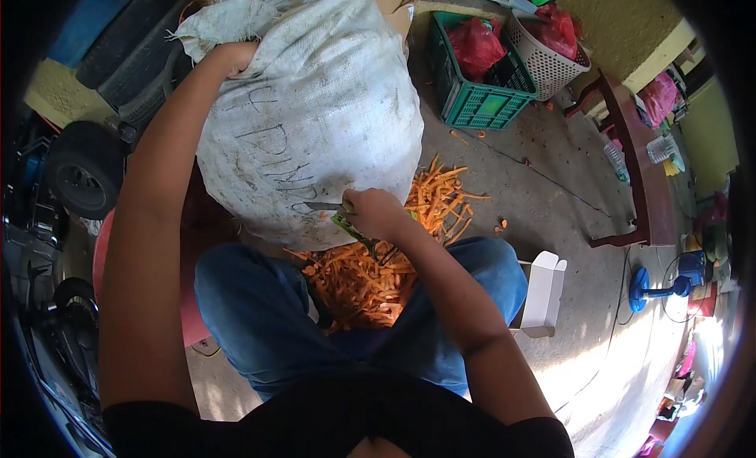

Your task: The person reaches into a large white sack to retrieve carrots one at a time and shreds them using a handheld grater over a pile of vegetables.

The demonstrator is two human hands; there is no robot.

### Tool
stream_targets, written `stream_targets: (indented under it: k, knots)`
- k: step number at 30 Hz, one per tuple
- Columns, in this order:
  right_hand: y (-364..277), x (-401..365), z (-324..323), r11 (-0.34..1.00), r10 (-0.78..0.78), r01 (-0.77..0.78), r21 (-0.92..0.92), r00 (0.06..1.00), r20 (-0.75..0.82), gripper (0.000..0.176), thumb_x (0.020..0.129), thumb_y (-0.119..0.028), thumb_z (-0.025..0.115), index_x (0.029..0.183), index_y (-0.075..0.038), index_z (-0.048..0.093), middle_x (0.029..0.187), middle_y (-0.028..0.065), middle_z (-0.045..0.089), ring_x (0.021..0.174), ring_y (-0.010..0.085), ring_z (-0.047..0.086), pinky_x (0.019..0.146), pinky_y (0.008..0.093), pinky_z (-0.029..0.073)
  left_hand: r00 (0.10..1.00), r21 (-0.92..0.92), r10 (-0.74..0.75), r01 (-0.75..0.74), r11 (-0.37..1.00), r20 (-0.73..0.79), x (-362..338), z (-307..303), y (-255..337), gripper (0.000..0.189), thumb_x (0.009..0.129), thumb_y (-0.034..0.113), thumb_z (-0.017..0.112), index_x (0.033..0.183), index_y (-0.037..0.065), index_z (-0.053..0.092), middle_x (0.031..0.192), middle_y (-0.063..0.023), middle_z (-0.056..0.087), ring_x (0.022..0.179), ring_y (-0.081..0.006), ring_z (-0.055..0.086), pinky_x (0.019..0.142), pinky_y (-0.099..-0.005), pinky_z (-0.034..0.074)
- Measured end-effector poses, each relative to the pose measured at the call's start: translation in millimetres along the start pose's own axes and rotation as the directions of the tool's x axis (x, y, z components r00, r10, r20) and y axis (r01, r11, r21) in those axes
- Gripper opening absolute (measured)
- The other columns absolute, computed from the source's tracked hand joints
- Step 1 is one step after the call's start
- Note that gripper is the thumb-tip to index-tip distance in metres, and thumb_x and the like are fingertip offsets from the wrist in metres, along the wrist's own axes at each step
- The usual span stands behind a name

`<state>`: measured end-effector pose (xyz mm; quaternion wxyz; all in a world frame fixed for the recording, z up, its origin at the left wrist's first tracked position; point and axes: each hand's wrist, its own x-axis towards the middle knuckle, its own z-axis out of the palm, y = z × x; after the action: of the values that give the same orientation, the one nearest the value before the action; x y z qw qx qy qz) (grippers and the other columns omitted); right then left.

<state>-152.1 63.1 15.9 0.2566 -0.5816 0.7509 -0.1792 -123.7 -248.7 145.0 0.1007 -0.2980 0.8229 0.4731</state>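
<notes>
Clutching sack (pixel 315 103), left hand (pixel 235 58); right hand (pixel 376 214) fisted round knife (pixel 321 207)

Black scrawl on the big white woven sack (pixel 315 103)? Can't read it. Sack covers part of the orange peel pile (pixel 358 281), and my right hand (pixel 376 214) swallows the thin steel knife (pixel 321 207) handle.

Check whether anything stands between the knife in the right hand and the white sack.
Nothing visible does: the knife in the right hand lies against the sack, which the left hand grips on top.
</notes>
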Motion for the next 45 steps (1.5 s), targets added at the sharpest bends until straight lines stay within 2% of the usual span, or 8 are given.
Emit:
stream_targets:
  k: [4, 13, 24, 27, 31, 33, 35, 45]
  knots:
    - [-0.1, 2.9, -0.2, 1.000, 0.001, -0.001, 0.003, 1.000, -0.004, 0.021, 0.070, -0.019, 0.048, 0.085, -0.003, 0.051, 0.075, 0.0170, 0.057, 0.076, 0.0332, 0.054, 0.068, 0.0412, 0.042, 1.000, -0.363, 0.011, -0.008, 0.932, 0.007, 14.2, 2.8, -7.1, 0.041, 0.080, 0.032, 0.049, 0.109, 0.003, 0.048, 0.103, -0.0070, 0.054, 0.086, -0.0142, 0.055, 0.073, -0.0251, 0.044]
    - [-1.2, 4.3, 0.5, 1.000, -0.001, 0.001, 0.001, 1.000, 0.007, 0.021, 0.070, -0.019, 0.049, 0.084, -0.004, 0.051, 0.076, 0.0164, 0.057, 0.077, 0.0326, 0.054, 0.068, 0.0411, 0.042, 0.991, -0.136, 0.063, -0.079, 0.988, -0.114, 31.7, 10.8, -2.8, 0.045, 0.081, 0.033, 0.046, 0.110, -0.001, 0.046, 0.106, -0.0105, 0.052, 0.089, -0.0160, 0.052, 0.076, -0.0280, 0.042]
    - [5.0, 3.3, -4.7, 0.998, 0.051, -0.051, 0.021, 0.999, 0.002, 0.022, 0.070, -0.021, 0.050, 0.084, -0.005, 0.051, 0.077, 0.0164, 0.057, 0.077, 0.0333, 0.054, 0.069, 0.0408, 0.042, 0.964, -0.410, 0.095, -0.193, 0.892, -0.248, 2.5, 4.7, 11.2, 0.043, 0.080, 0.033, 0.047, 0.105, -0.001, 0.049, 0.099, -0.0108, 0.055, 0.084, -0.0152, 0.054, 0.072, -0.0256, 0.044]
    - [8.3, 1.0, -6.4, 0.999, 0.050, -0.049, 0.021, 0.998, -0.030, 0.024, 0.072, -0.023, 0.050, 0.087, -0.005, 0.052, 0.077, 0.0166, 0.057, 0.077, 0.0335, 0.054, 0.069, 0.0409, 0.042, 0.732, -0.527, -0.171, -0.288, 0.800, -0.659, -21.6, -25.2, 7.5, 0.046, 0.081, 0.036, 0.047, 0.113, 0.002, 0.043, 0.111, -0.0115, 0.048, 0.097, -0.0209, 0.049, 0.081, -0.0315, 0.041]
    - [9.2, -3.3, -10.3, 0.998, 0.039, -0.034, 0.056, 0.994, -0.099, 0.026, 0.074, -0.025, 0.050, 0.090, -0.004, 0.053, 0.078, 0.0180, 0.057, 0.076, 0.0338, 0.053, 0.068, 0.0407, 0.041, 0.606, -0.390, 0.001, -0.513, 0.765, -0.795, -85.4, -43.1, -20.4, 0.052, 0.079, 0.038, 0.050, 0.114, 0.002, 0.039, 0.114, -0.0124, 0.043, 0.103, -0.0243, 0.044, 0.086, -0.0388, 0.038]
    - [10.4, -4.3, -11.9, 0.991, 0.032, -0.017, 0.135, 0.994, -0.107, 0.026, 0.075, -0.026, 0.050, 0.089, -0.004, 0.053, 0.078, 0.0188, 0.057, 0.076, 0.0344, 0.053, 0.067, 0.0404, 0.041, 0.645, -0.525, 0.168, -0.724, 0.447, -0.746, -140.7, 0.2, -5.4, 0.049, 0.079, 0.036, 0.046, 0.112, 0.000, 0.038, 0.110, -0.0147, 0.045, 0.100, -0.0240, 0.046, 0.080, -0.0391, 0.041]
    - [12.7, -3.6, -4.7, 0.960, 0.024, 0.027, 0.277, 0.984, -0.178, 0.028, 0.077, -0.027, 0.050, 0.087, -0.002, 0.054, 0.073, 0.0190, 0.056, 0.070, 0.0316, 0.055, 0.063, 0.0371, 0.041, 0.824, -0.827, 0.201, -0.554, 0.096, -0.529, -181.1, 40.6, -7.2, 0.044, 0.079, 0.025, 0.044, 0.113, -0.001, 0.036, 0.107, -0.0144, 0.045, 0.101, -0.0272, 0.044, 0.083, -0.0425, 0.039]
    - [10.2, -27.7, 4.0, 0.200, 0.527, 0.247, 0.948, 0.789, -0.316, 0.024, 0.081, -0.022, 0.052, 0.083, 0.001, 0.054, 0.067, 0.0032, 0.054, 0.057, 0.0101, 0.051, 0.050, 0.0241, 0.041, 0.980, -0.978, 0.177, 0.124, -0.168, 0.094, -191.7, 239.4, -68.3, 0.047, 0.081, 0.045, 0.034, 0.093, 0.001, 0.047, 0.079, -0.0105, 0.052, 0.068, -0.0230, 0.053, 0.060, -0.0368, 0.044]
